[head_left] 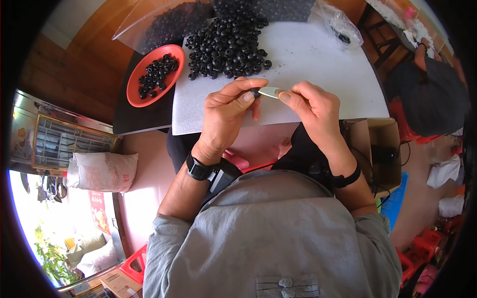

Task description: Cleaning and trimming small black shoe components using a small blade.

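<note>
While my left fingers (238, 88) pinch a black bead (255, 93) toward twelve o'clock, my right fingers (295, 101) hold a small blade (269, 92) to it, apparently trimming, so the next stroke probably wants steadiness.

The dark worktop (149, 119) bears a white sheet (323, 64) with a black bead heap (226, 47) — left of the heap, an orange bowl (134, 89); right, a clear bag (343, 25).

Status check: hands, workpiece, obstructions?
Left fingers pinching black bead. Right fingers holding blade, tip at bead. Pile just beyond, nothing blocking blade.
</note>
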`<action>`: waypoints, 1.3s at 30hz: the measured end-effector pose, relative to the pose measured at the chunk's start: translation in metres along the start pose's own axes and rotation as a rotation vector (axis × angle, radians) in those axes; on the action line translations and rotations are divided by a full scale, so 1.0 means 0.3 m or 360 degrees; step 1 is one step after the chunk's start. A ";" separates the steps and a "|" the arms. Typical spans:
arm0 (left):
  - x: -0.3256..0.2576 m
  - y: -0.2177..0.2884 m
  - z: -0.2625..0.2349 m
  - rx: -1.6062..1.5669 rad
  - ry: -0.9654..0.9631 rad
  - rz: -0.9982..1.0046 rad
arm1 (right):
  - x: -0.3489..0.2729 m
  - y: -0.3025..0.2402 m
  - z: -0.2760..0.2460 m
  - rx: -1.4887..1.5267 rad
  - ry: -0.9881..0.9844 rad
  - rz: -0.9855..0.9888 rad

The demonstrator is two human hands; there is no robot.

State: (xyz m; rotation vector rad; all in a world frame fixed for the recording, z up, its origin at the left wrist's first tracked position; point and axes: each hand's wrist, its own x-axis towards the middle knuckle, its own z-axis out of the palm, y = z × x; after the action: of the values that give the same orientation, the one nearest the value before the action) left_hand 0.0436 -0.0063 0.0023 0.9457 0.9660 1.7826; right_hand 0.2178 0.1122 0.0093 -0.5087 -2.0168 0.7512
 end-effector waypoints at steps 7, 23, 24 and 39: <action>-0.004 -0.010 -0.003 0.0020 -0.0006 0.0024 | 0.004 -0.001 0.005 -0.0166 0.0007 0.0031; 0.002 -0.006 -0.009 0.0016 -0.0049 0.0050 | 0.007 0.001 0.013 -0.0255 0.0003 -0.0157; 0.003 -0.008 -0.007 0.0049 -0.0050 0.0049 | 0.004 -0.001 0.015 -0.0245 0.0003 -0.0163; -0.017 0.136 -0.046 0.1015 0.0360 0.0305 | -0.012 0.003 -0.006 -0.0014 0.0019 -0.0075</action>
State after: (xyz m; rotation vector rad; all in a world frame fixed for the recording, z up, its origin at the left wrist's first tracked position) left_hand 0.0198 -0.0271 0.0320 1.2720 1.6975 1.7925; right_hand 0.2212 0.1112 0.0071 -0.4677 -2.0146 0.7093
